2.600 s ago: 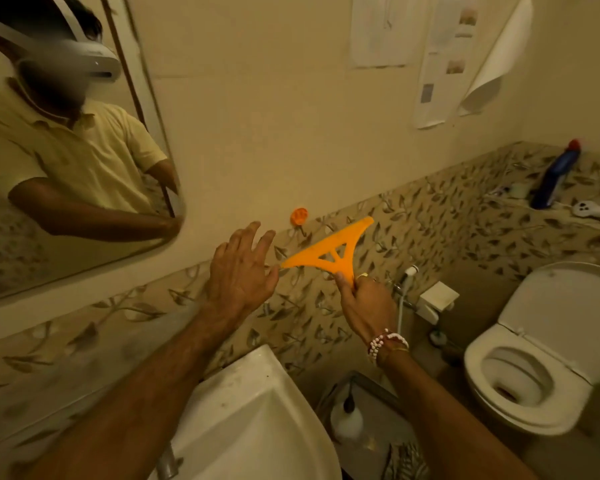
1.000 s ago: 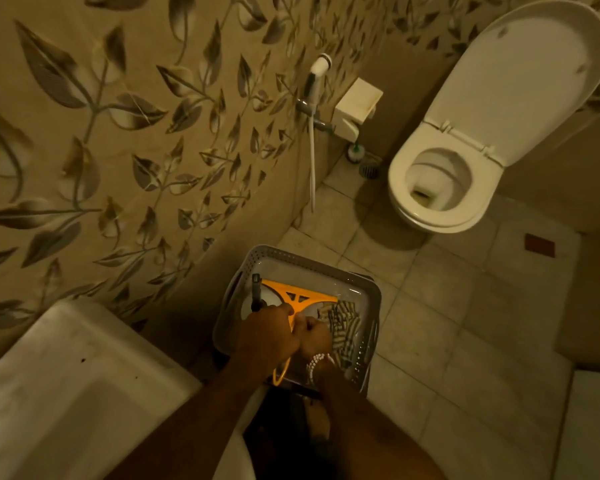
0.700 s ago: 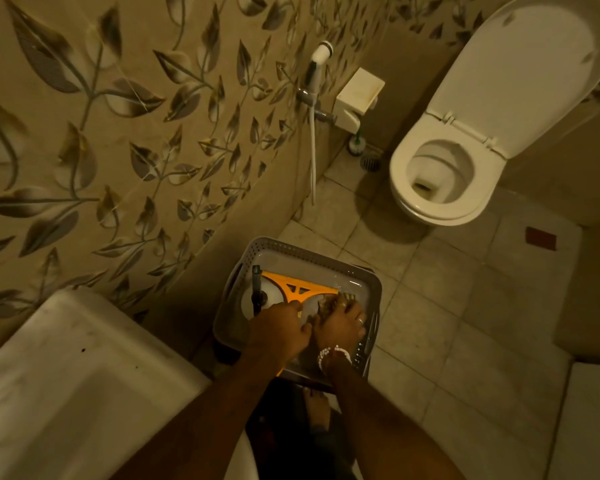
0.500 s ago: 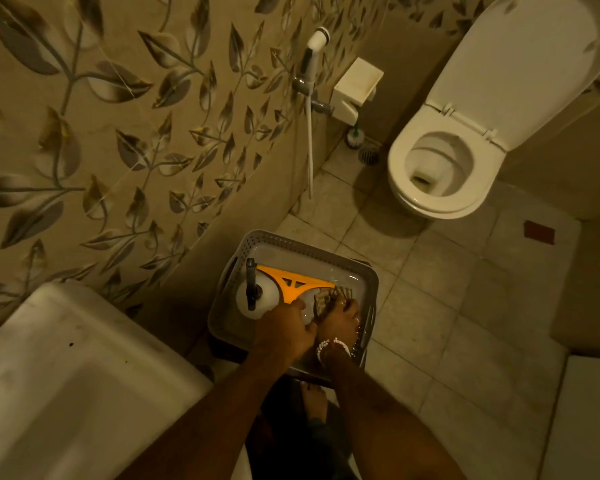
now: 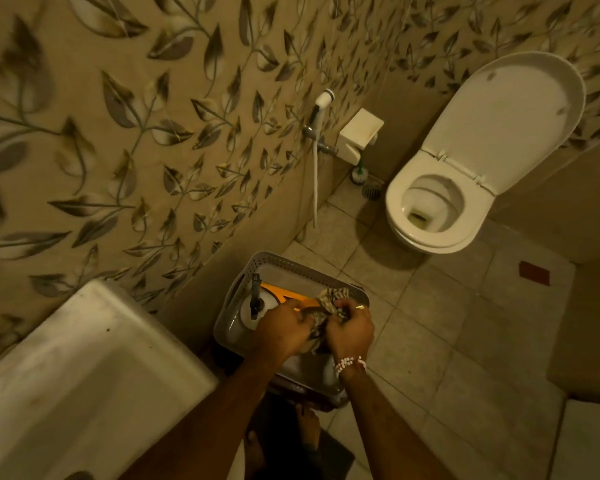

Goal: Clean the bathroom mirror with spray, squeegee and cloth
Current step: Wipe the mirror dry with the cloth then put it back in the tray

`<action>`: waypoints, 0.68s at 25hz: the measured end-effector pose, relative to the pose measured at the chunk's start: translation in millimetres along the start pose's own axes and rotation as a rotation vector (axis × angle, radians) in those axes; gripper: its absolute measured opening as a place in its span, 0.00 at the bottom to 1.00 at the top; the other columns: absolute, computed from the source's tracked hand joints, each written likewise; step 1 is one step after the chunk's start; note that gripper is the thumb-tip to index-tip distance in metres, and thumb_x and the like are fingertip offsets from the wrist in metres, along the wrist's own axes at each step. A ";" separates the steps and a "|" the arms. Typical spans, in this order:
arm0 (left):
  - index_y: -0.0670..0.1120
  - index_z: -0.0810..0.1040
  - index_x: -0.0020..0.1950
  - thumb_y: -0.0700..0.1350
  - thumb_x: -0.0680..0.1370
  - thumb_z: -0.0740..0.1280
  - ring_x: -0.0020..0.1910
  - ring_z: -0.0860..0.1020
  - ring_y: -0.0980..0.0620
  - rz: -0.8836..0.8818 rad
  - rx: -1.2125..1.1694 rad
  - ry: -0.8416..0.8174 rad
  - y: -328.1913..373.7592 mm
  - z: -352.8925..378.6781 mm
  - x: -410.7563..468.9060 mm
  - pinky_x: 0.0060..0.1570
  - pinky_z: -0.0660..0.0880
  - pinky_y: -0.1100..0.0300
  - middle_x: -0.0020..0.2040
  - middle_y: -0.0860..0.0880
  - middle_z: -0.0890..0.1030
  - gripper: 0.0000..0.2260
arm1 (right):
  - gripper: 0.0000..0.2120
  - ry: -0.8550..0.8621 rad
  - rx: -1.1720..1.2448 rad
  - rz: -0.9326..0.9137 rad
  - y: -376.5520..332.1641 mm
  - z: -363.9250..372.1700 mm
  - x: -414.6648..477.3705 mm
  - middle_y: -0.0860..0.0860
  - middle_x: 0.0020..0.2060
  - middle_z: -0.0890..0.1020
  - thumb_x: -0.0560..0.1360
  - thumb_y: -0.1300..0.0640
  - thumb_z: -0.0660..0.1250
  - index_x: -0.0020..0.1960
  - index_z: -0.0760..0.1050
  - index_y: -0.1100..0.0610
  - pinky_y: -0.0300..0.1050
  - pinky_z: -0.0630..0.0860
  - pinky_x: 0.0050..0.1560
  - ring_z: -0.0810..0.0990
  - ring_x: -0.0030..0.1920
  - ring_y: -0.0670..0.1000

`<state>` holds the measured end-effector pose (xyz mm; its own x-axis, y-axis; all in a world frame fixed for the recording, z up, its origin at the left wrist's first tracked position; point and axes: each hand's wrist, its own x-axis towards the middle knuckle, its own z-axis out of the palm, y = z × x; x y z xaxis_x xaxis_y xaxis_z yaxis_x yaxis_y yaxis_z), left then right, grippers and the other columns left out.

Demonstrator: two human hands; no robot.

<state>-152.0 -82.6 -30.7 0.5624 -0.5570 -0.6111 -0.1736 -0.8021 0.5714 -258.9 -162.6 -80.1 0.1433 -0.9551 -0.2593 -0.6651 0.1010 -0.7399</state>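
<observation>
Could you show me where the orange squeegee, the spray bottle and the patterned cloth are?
orange squeegee point(image 5: 274, 292): head view, on its blade edge inside the basket.
spray bottle point(image 5: 255, 295): head view, on its dark trigger head.
patterned cloth point(image 5: 331, 296): head view, on the bunched fabric above the hands.

Bunched patterned cloth point(image 5: 329, 299) above orange squeegee point(image 5: 274, 293)

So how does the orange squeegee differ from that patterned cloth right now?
The squeegee lies in the grey basket, touched by neither hand, while the cloth is bunched up and gripped by both the left hand and the right hand. The squeegee is plain bright orange with straight edges; the cloth is crumpled, with a dark and pale pattern. Both are over the same basket.
</observation>
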 end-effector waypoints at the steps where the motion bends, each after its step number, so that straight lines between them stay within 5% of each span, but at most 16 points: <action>1: 0.53 0.77 0.65 0.55 0.79 0.66 0.56 0.81 0.46 0.016 -0.029 0.029 7.9 -7.9 -5.1 0.55 0.77 0.53 0.58 0.49 0.82 0.16 | 0.14 0.012 0.060 -0.040 -15.1 -9.1 -3.2 0.55 0.53 0.83 0.70 0.67 0.69 0.52 0.83 0.55 0.34 0.70 0.49 0.82 0.52 0.56; 7: 0.46 0.80 0.63 0.51 0.81 0.66 0.57 0.82 0.50 0.136 -0.493 0.195 51.0 -70.6 -48.4 0.58 0.78 0.52 0.57 0.47 0.84 0.14 | 0.18 -0.108 0.425 -0.411 -127.8 -59.0 -35.4 0.50 0.48 0.85 0.67 0.74 0.70 0.51 0.83 0.55 0.45 0.80 0.52 0.82 0.50 0.44; 9: 0.50 0.79 0.62 0.51 0.82 0.64 0.55 0.82 0.54 0.226 -0.612 0.230 56.7 -105.3 -76.4 0.52 0.79 0.61 0.58 0.50 0.84 0.11 | 0.20 -0.171 0.493 -0.539 -169.6 -69.7 -55.5 0.45 0.48 0.84 0.68 0.73 0.70 0.51 0.82 0.52 0.44 0.82 0.51 0.82 0.50 0.41; 17: 0.51 0.80 0.62 0.49 0.82 0.65 0.54 0.83 0.55 0.592 -0.874 0.545 55.3 -243.3 -230.0 0.49 0.80 0.63 0.55 0.51 0.85 0.10 | 0.16 -0.370 0.764 -0.942 -311.0 -94.3 -189.7 0.32 0.53 0.82 0.74 0.52 0.70 0.58 0.76 0.36 0.35 0.81 0.50 0.83 0.54 0.39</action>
<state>-94.2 53.6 274.7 0.8869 -0.4572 0.0668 -0.0307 0.0859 0.9958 -148.3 -39.1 257.7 0.6066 -0.6221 0.4949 0.3787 -0.3213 -0.8680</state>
